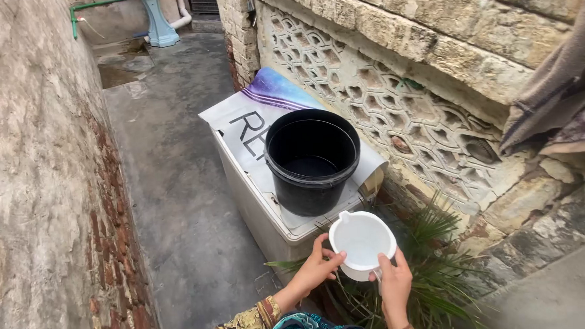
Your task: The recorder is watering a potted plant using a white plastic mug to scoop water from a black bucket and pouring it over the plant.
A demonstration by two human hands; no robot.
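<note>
Here both hands, the left hand (318, 266) and the right hand (393, 283), are closed around the rim of a white plastic jug (362, 243) held over a green palm plant (438, 277), just off the near corner of the white surface (289, 228) carrying a black bucket (312, 158).

soft, even daylight fills the narrow alley, as under an overcast sky; no hard shadows fall anywhere. the light comes from above, so the floor (172, 164) reads pale grey with a faint wet sheen at the far end. the inside of the black bucket (312, 158) stays dark, with a thin highlight on its rim. the white jug (362, 243) is the brightest spot, nearly blown out. the picture is sharp at the centre; the brick wall (34, 198) at the left edge looks stretched and slightly smeared.
</note>
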